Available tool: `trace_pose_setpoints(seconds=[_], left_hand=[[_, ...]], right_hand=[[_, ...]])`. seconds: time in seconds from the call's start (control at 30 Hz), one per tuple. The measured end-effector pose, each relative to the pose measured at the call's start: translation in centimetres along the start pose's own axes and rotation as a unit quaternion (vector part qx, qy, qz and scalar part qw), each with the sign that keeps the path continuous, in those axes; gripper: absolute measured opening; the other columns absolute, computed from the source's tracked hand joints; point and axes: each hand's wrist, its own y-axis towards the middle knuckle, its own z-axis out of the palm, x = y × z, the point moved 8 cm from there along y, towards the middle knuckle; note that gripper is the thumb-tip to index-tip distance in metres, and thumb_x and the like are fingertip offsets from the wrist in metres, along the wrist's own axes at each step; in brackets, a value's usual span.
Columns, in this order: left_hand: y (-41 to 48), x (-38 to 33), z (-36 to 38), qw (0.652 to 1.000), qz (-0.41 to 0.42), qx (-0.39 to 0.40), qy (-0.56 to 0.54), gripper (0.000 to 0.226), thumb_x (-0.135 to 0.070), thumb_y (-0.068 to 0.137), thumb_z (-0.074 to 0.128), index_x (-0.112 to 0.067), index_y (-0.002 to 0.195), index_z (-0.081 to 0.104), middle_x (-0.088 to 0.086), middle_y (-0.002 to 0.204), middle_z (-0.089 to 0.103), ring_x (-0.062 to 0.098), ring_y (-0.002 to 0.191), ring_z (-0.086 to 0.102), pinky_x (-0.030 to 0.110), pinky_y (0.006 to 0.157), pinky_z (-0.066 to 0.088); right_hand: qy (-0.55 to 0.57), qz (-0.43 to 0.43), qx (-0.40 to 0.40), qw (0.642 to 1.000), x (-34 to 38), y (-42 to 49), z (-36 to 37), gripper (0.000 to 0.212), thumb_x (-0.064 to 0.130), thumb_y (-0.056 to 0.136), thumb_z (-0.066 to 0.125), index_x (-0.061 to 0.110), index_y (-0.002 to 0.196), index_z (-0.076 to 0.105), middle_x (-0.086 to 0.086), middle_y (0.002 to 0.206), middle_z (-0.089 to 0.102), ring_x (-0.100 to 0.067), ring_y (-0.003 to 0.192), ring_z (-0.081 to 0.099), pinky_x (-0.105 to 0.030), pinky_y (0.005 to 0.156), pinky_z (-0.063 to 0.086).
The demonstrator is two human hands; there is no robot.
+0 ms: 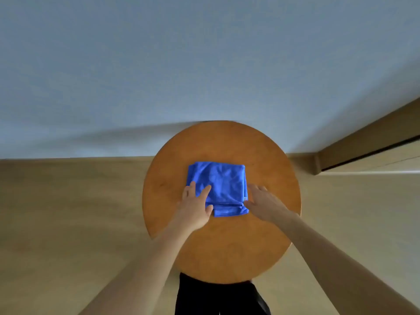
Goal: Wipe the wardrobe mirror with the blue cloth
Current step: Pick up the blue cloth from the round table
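Observation:
A folded blue cloth (221, 185) lies on a round orange-brown wooden table (227, 242) below me. My left hand (196, 206) rests on the cloth's near left part, fingers laid flat on it and thumb at its lower fold. My right hand (263, 202) touches the cloth's right edge with its fingers spread. No wardrobe mirror is in view.
A pale blue-grey wall (204, 64) rises just behind the table. Light wooden floor (68, 212) surrounds it. A sliding door track and frame (368, 155) run along the right. My dark trousers (218, 298) show under the table's near edge.

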Motion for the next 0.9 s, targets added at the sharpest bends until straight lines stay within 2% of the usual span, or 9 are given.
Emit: trace_pose_setpoints(seconds=[0.17,0.27,0.33,0.4,0.5,0.63,0.7,0.77,0.9], left_hand=[[4.6,4.0,2.2,0.999,-0.043,-0.004,-0.033,0.063,-0.043,0.107,0.043,-0.040,0.162,0.013,0.023,0.168,-0.011,0.039,0.157,-0.004,0.047,0.123,0.024],[7.0,5.2,4.0,0.997,-0.057,0.006,-0.046,0.066,-0.044,0.107,0.043,-0.042,0.162,0.007,0.026,0.166,-0.002,0.041,0.154,0.013,0.047,0.120,0.033],[8.1,5.3,4.8,0.998,-0.045,0.003,-0.035,0.073,-0.045,0.106,0.045,-0.038,0.163,-0.001,0.024,0.157,0.023,0.037,0.140,0.037,0.044,0.112,0.041],[8.7,5.1,5.2,0.999,-0.028,-0.016,-0.032,0.081,-0.044,0.104,0.050,-0.033,0.163,-0.005,0.019,0.141,0.039,0.030,0.123,0.046,0.040,0.106,0.045],[9.5,5.3,5.2,0.996,-0.040,-0.041,-0.063,0.083,-0.042,0.102,0.055,-0.029,0.163,0.000,0.018,0.137,0.038,0.027,0.113,0.052,0.039,0.100,0.050],[10.2,4.8,5.2,0.995,-0.050,-0.037,-0.074,0.082,-0.036,0.101,0.059,-0.028,0.163,0.006,0.019,0.134,0.043,0.025,0.096,0.055,0.033,0.082,0.049],[10.4,4.4,4.9,0.992,-0.050,-0.052,-0.101,0.079,-0.035,0.100,0.060,-0.027,0.162,0.012,0.018,0.128,0.049,0.027,0.097,0.058,0.035,0.080,0.049],[10.4,4.3,4.4,0.986,-0.055,-0.080,-0.135,0.073,-0.033,0.099,0.060,-0.025,0.159,0.019,0.016,0.118,0.057,0.030,0.096,0.062,0.037,0.078,0.051],[10.1,4.2,4.1,0.952,-0.081,-0.113,-0.271,0.074,-0.016,0.095,0.062,-0.021,0.155,0.019,0.003,0.088,0.062,0.024,0.075,0.061,0.034,0.061,0.043]], right_hand=[[0.032,0.048,0.000,0.998,-0.6,3.7,2.5,0.068,0.033,0.104,0.052,0.014,0.160,0.020,-0.017,0.152,0.040,-0.036,0.132,0.050,-0.040,0.098,0.043],[0.073,0.082,-0.017,0.994,-1.0,5.7,4.0,0.070,0.038,0.104,0.051,0.011,0.160,0.018,-0.017,0.149,0.040,-0.038,0.130,0.050,-0.043,0.101,0.044],[0.107,0.112,-0.028,0.987,-1.4,6.8,4.9,0.074,0.041,0.103,0.053,0.010,0.160,0.017,-0.018,0.149,0.039,-0.040,0.131,0.047,-0.049,0.107,0.042],[0.146,0.139,-0.039,0.979,-1.6,7.4,5.7,0.080,0.044,0.101,0.055,0.010,0.160,0.013,-0.018,0.151,0.035,-0.041,0.135,0.042,-0.050,0.111,0.039],[0.176,0.158,-0.063,0.969,-1.6,8.1,6.3,0.085,0.044,0.099,0.059,0.010,0.161,0.010,-0.017,0.154,0.031,-0.040,0.139,0.036,-0.047,0.113,0.035],[0.186,0.174,-0.071,0.964,-1.6,8.7,6.8,0.080,0.042,0.098,0.061,0.005,0.156,0.021,-0.018,0.149,0.037,-0.040,0.135,0.042,-0.045,0.109,0.038],[0.200,0.183,-0.069,0.960,-1.7,8.8,7.0,0.070,0.040,0.098,0.062,0.004,0.150,0.030,-0.016,0.146,0.040,-0.038,0.128,0.049,-0.046,0.104,0.044],[0.224,0.190,-0.068,0.954,-2.0,8.8,7.1,0.059,0.034,0.098,0.062,0.007,0.143,0.035,-0.014,0.142,0.041,-0.034,0.111,0.054,-0.042,0.088,0.046],[0.272,0.188,-0.067,0.941,-2.5,8.8,7.1,0.047,0.023,0.095,0.057,0.012,0.135,0.036,-0.007,0.118,0.055,-0.025,0.086,0.056,-0.036,0.068,0.043]])
